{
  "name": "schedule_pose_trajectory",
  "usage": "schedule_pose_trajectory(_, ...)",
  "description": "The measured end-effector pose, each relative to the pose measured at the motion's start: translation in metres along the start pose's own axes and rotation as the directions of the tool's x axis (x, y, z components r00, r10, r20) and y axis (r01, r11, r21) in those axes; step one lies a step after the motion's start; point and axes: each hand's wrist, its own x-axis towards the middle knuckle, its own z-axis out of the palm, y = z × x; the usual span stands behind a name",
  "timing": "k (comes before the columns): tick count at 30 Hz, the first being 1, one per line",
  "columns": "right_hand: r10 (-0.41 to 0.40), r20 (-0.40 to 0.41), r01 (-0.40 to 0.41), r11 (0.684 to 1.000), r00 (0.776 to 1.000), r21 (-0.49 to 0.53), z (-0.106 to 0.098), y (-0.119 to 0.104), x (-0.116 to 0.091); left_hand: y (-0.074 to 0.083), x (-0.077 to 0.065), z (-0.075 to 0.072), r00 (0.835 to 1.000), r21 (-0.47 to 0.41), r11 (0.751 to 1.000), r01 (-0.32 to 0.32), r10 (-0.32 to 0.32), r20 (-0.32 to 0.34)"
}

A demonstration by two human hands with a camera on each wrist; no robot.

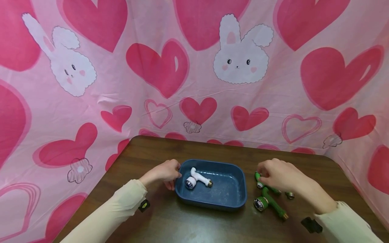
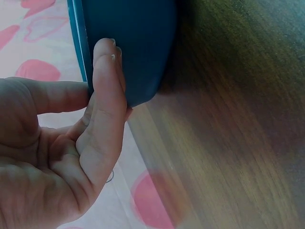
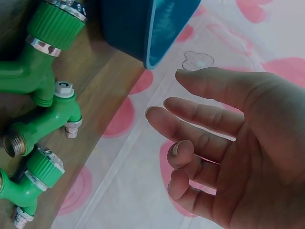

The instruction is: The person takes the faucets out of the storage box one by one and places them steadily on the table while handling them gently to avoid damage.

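Observation:
My left hand [image 1: 166, 172] grips the left end of a blue rectangular tub [image 1: 209, 204]. In the left wrist view its fingers lie along the outer wall and the thumb is at the rim. A white plastic tap [image 1: 198, 177] with a chrome-capped knob and brass threaded end lies inside the tub. To the right, my right hand [image 1: 281, 173] hovers over green taps, holding nothing, its fingers loosely bent. The right wrist view shows a large green tap [image 3: 28, 76], a green tap with a hexagonal top [image 3: 52, 117] and a smaller knobbed one [image 3: 40, 174].
Everything stands on a brown wooden table [image 1: 182, 222]. A pink curtain [image 1: 197, 87] with hearts and rabbits hangs behind and around it. Dark wrist devices show below both sleeves.

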Motion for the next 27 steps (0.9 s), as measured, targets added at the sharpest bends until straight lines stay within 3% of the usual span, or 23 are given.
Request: schedule_pose_trajectory(27, -0.041, 0.002, 0.041, 0.999, 0.999, -0.014, 0.000, -0.024, 0.021, 0.000, -0.002, 0.000, 1.000, 0.015, 1.000, 0.006, -0.006, -0.009)
